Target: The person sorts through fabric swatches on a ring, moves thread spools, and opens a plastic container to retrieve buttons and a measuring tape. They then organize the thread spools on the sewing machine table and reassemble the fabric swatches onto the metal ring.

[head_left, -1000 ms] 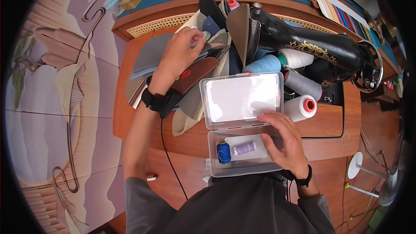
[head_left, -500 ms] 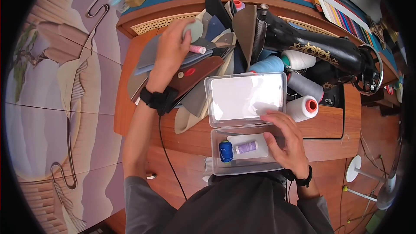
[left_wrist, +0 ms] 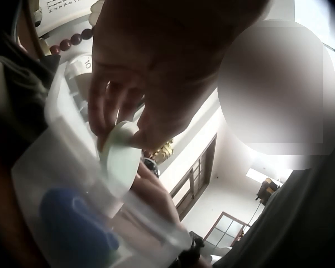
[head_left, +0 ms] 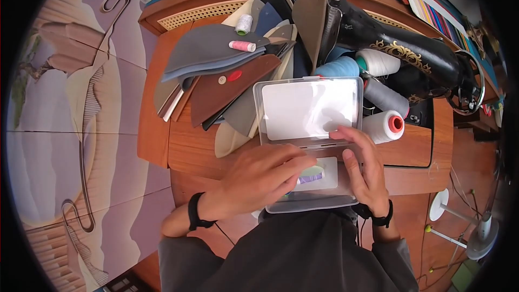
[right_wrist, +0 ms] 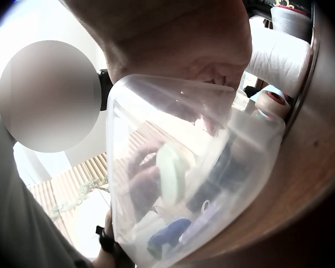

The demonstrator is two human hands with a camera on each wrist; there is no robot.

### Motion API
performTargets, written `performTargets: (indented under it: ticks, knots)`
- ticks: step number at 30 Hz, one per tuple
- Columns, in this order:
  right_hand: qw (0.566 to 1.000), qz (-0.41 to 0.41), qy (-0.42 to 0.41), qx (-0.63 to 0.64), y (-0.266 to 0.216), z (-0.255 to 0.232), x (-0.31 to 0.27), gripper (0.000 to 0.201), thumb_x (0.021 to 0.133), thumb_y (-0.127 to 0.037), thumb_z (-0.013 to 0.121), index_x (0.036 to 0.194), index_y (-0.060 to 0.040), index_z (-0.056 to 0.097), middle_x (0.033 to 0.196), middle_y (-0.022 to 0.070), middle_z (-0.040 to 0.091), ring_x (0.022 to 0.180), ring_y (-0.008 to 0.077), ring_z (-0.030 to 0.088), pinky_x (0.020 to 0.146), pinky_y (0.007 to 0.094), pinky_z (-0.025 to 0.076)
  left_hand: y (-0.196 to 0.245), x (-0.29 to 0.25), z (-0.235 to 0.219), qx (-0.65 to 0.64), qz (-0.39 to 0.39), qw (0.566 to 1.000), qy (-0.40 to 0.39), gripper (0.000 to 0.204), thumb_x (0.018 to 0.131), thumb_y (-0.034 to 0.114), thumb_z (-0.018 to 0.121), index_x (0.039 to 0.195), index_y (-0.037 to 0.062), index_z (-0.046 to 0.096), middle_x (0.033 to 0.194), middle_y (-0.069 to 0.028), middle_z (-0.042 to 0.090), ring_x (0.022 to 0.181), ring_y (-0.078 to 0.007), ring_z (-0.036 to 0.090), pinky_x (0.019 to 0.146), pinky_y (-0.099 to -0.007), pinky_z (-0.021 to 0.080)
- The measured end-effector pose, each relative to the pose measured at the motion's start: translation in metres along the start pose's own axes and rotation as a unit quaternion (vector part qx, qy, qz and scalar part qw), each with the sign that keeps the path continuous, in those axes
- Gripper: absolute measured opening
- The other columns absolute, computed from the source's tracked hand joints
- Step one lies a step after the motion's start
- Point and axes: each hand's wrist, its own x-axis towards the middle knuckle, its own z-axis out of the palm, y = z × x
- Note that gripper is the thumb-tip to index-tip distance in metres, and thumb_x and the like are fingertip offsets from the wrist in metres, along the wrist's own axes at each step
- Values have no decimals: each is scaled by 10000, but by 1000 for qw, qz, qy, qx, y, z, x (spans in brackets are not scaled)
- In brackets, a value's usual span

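Over the lower half of the hinged clear box [head_left: 346, 201], my left hand [head_left: 259, 176] pinches a pale green rounded disc [head_left: 312, 171] between thumb and fingers. The left wrist view shows the disc [left_wrist: 123, 159] at the box's opening. Below it in the box lies a purple thread spool [head_left: 310, 179]; a blue spool [right_wrist: 168, 234] shows through the plastic in the right wrist view. My right hand [head_left: 365, 170] rests at the box's right side with fingers loosely bent and nothing in them. The raised lid [head_left: 303, 109] leans back behind.
Fabric or leather pieces [head_left: 211, 48] are piled at the left, with a pink spool [head_left: 242, 46], a white spool [head_left: 244, 24] and a button [head_left: 222, 80] on top. A black sewing machine [head_left: 394, 40] and large thread cones [head_left: 383, 127] stand at the right.
My left hand has moved from the fabric pile toward the person, carrying the green disc over the box. The right hand has stayed beside the box.
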Motion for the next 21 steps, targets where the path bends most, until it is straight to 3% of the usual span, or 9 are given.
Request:
performTargets:
  ticks: [4,6,8,10,14,17,21]
  knots:
    - [1000,-4,1,-3,1,0,1,329,959,-12,514,1285,16,543,1174,171,654,1109,351,598,972,408,454,1,4,2,-23,-16,999,15,318,778,-18,718,1079,76,675,997,-83,649,905,-253,641,747,-310,525]
    - [1000,-14,-2,-15,1,-1,1,323,959,-15,518,1279,14,550,1182,167,653,1114,353,596,974,412,452,-7,7,-14,-42,3,991,129,249,833,45,684,1080,43,651,990,-102,641,877,-282,624,760,-372,502]
    - [1000,-17,-5,-18,0,-1,1,316,958,-15,519,1270,14,556,1186,167,652,1115,354,595,975,413,451,-30,6,-34,-15,-87,984,153,190,898,50,635,1081,11,662,1051,-96,643,987,-257,622,867,-334,487]
    - [999,-23,-8,-21,0,-1,2,309,957,-15,521,1262,13,563,1191,167,650,1116,356,594,977,414,450,-50,16,-48,103,-141,970,170,218,959,62,564,1151,-8,638,1136,-146,647,1054,-311,624,931,-348,471]
    - [999,-26,-6,-22,1,-1,2,305,931,5,541,1233,6,588,1189,175,645,1118,365,590,979,417,448,-84,17,-49,216,-159,956,118,298,980,79,546,1267,13,592,1269,-172,622,1163,-347,590,971,-382,465]
    - [999,-29,-5,-31,1,-2,1,317,909,23,553,1222,3,598,1184,178,643,1121,370,587,980,418,448,-81,17,-44,262,-149,948,102,283,967,67,567,1241,6,604,1215,-157,636,1131,-332,596,953,-368,472]
    - [999,-30,-8,-30,1,-2,1,333,892,38,559,1221,3,600,1181,180,643,1129,373,583,979,417,448,-89,16,-54,188,-176,963,77,247,941,44,604,1179,-12,635,1146,-142,646,1054,-316,618,911,-346,490]
